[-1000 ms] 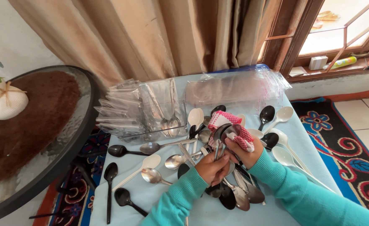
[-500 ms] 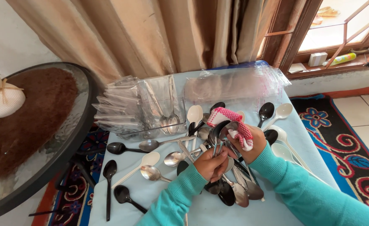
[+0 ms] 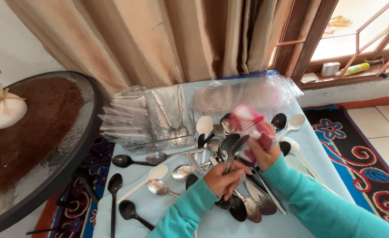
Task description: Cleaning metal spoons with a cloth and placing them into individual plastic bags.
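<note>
Left hand (image 3: 223,180), fist closed around a fan of metal spoons (image 3: 230,147), sits at 6 o'clock of the spoon pile (image 3: 212,167). Right hand (image 3: 263,152), at its 3 o'clock, pinches a red-and-white cloth (image 3: 249,125). Judged risk: the loosely bunched spoons could slip out.

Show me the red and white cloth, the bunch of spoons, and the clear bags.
red and white cloth (image 3: 251,128), head view, its middle.
bunch of spoons (image 3: 230,147), head view, upper bowls.
clear bags (image 3: 128,119), head view, stack's middle.
</note>
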